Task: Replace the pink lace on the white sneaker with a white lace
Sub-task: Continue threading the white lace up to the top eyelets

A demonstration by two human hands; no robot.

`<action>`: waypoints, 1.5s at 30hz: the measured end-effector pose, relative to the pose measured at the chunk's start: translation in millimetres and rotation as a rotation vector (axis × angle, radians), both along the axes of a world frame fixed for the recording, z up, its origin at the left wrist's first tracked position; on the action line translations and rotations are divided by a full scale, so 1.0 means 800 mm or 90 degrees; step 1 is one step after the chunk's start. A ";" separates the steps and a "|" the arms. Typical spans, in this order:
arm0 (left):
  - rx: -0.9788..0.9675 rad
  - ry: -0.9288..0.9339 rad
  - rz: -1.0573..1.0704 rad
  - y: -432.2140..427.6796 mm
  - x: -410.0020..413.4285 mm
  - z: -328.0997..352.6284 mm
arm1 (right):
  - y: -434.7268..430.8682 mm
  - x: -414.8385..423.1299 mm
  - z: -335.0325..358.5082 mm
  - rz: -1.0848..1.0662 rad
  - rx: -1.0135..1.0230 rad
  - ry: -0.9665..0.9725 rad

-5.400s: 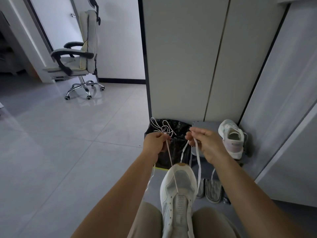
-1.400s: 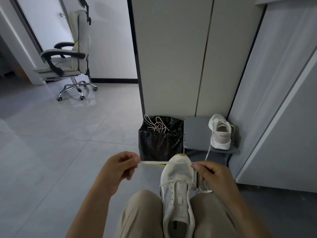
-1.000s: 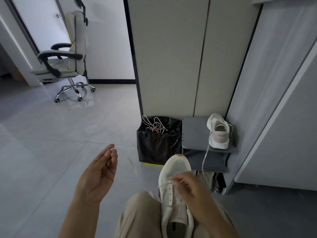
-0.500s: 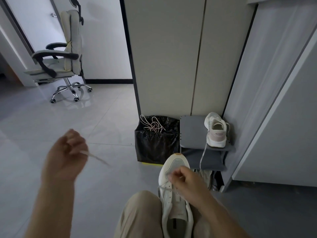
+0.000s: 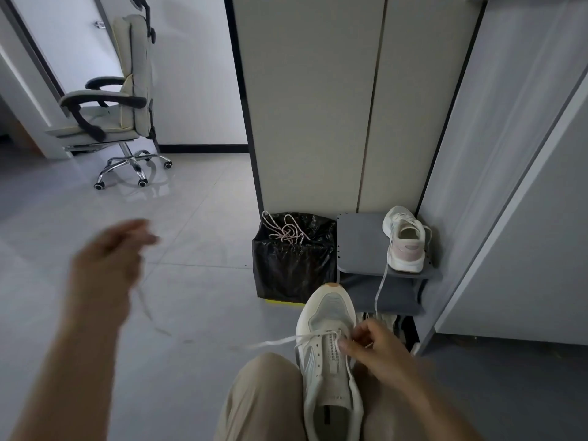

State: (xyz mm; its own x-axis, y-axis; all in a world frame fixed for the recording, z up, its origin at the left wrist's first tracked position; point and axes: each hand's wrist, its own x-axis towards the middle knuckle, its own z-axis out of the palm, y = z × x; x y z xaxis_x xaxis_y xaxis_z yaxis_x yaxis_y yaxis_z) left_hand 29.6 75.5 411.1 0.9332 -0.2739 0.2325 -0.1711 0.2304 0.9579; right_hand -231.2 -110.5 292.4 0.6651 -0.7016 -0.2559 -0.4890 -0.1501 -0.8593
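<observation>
The white sneaker [image 5: 327,348] rests between the person's knees, toe pointing away. The right hand [image 5: 372,348] pinches the white lace [image 5: 273,342] at the front eyelets. The blurred left hand [image 5: 108,259] grips its far end, out left. The pink lace [image 5: 286,230] lies atop the black bin [image 5: 292,268].

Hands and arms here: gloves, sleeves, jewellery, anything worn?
Nothing worn on either: left hand and right hand are bare, no gloves, and left forearm and right forearm show no sleeves, watch or bands. The left hand is motion-blurred, so rings cannot be ruled out there. Beige trousers cover the lap.

Home entryway (shoe rack [image 5: 362,243], wardrobe [image 5: 318,106], office chair [image 5: 111,100]).
</observation>
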 end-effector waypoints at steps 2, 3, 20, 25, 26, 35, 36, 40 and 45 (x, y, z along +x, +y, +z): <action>0.153 -0.021 -0.194 -0.036 -0.067 -0.013 | 0.006 0.004 -0.001 -0.009 0.012 -0.002; 0.222 -0.015 -0.271 -0.053 -0.098 -0.031 | 0.007 0.005 -0.002 -0.018 0.016 -0.007; 0.580 -0.445 -0.204 -0.081 -0.170 -0.143 | 0.013 -0.014 -0.008 -0.007 -0.013 0.006; 0.535 -0.419 -0.226 -0.102 -0.207 -0.153 | 0.023 -0.001 -0.011 -0.050 -0.135 0.035; 0.550 -0.413 -0.228 -0.106 -0.215 -0.158 | 0.023 0.000 -0.011 -0.044 -0.152 0.041; 0.485 -0.311 -0.147 -0.115 -0.220 -0.177 | 0.015 -0.021 -0.012 -0.055 -0.036 -0.078; 0.478 -0.300 -0.148 -0.111 -0.223 -0.179 | 0.016 -0.023 -0.009 -0.048 -0.021 -0.090; 0.506 -0.337 -0.151 -0.112 -0.227 -0.179 | 0.022 -0.029 -0.006 -0.042 -0.025 -0.105; 0.609 -0.471 -0.157 -0.111 -0.231 -0.163 | 0.039 -0.031 -0.010 -0.088 -0.043 -0.115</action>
